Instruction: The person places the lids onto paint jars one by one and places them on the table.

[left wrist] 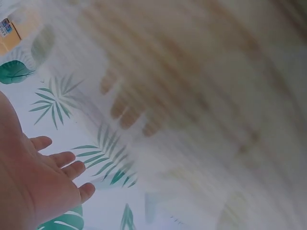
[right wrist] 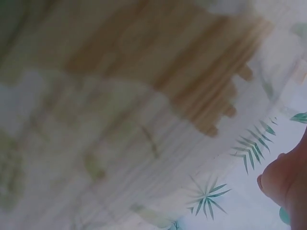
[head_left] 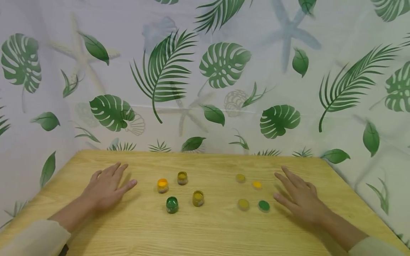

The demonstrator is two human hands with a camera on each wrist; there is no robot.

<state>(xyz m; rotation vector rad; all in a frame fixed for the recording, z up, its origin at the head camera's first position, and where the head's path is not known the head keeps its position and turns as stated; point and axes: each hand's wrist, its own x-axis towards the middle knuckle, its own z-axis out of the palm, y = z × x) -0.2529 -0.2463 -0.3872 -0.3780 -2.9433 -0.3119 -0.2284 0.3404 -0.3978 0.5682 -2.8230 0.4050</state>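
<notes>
Several small paint jars without lids stand in the middle of the table in the head view: an orange-yellow jar (head_left: 162,186), an ochre jar (head_left: 182,178), an olive-yellow jar (head_left: 198,198) and a green jar (head_left: 172,205). Their lids lie apart to the right: two dull yellow lids (head_left: 240,178), a bright yellow lid (head_left: 257,185) and a green lid (head_left: 264,206). My left hand (head_left: 107,188), fingers spread, is left of the jars and holds nothing. To the right of the lids, my right hand (head_left: 302,197) is also spread with nothing in it.
The wooden table (head_left: 134,231) reaches back to a white cloth backdrop (head_left: 192,121) printed with green leaves, which also flanks both sides. In the left wrist view an orange-brown box (left wrist: 10,36) with a label shows at the upper left corner.
</notes>
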